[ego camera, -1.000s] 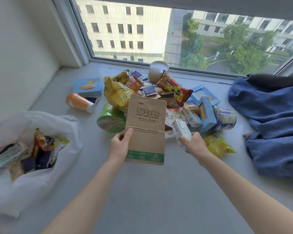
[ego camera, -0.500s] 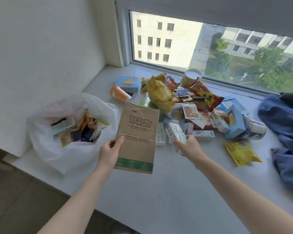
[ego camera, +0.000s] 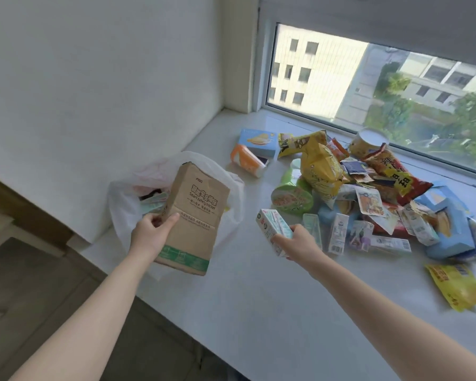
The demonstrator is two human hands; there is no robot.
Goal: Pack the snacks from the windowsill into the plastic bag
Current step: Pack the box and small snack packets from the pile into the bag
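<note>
My left hand grips a brown cardboard box with a green stripe, held tilted over the mouth of the white plastic bag, which lies open on the windowsill with packets inside. My right hand holds a small white and green carton above the sill, to the right of the bag. A heap of snacks fills the sill further right: yellow and red chip bags, a green bowl, blue boxes, small cartons.
The white windowsill ends at a front edge with dark floor below on the left. A white wall stands behind the bag. A yellow packet lies alone at the right. The window runs along the back.
Both hands have moved left towards the bag. The brown box now hangs over the bag's opening, and the small carton has left the heap. My view has swung left.
</note>
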